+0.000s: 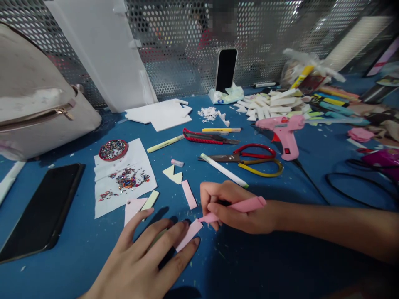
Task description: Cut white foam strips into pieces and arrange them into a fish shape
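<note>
Within right hand (pixel 238 217), pink marker (pixel 248 204)

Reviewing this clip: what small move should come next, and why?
Probably a short stroke of the pink marker along the pale pink strip, toward the left hand. The right hand grips the marker with its tip at the strip's near-right end, while the left hand's spread fingers flank the strip.

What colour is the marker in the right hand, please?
The marker in the right hand is pink; the head view shows it.
</note>
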A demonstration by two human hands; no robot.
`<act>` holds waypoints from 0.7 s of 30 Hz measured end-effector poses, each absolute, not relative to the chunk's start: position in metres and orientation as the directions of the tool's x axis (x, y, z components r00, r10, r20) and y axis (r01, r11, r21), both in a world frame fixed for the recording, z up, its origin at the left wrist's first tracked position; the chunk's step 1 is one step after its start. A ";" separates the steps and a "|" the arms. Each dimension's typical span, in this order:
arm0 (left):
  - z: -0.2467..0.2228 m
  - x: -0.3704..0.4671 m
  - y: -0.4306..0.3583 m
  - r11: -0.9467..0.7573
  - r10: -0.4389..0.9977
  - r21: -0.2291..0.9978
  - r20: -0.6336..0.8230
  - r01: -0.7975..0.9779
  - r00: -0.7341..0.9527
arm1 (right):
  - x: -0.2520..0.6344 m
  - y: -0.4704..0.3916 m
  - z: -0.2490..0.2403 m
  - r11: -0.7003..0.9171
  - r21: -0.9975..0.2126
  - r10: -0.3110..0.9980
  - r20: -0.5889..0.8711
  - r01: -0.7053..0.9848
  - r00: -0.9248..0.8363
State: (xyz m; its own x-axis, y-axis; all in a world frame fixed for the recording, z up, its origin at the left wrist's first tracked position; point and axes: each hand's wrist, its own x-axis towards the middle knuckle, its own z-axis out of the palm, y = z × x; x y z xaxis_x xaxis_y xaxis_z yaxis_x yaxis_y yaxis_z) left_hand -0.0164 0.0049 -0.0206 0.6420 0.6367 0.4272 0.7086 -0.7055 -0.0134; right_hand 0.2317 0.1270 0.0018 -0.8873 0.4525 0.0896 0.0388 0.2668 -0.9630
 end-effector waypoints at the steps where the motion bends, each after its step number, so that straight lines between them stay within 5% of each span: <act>1: -0.021 -0.016 0.005 -0.703 0.638 -0.010 0.431 0.711 0.637 | 0.232 0.127 0.002 0.268 -0.962 0.446 0.084 0.044 -0.891; 21: -0.018 -0.015 0.005 -0.727 0.636 0.033 0.410 0.686 0.654 | 0.230 0.128 0.003 0.368 -0.919 0.407 0.021 0.143 -0.913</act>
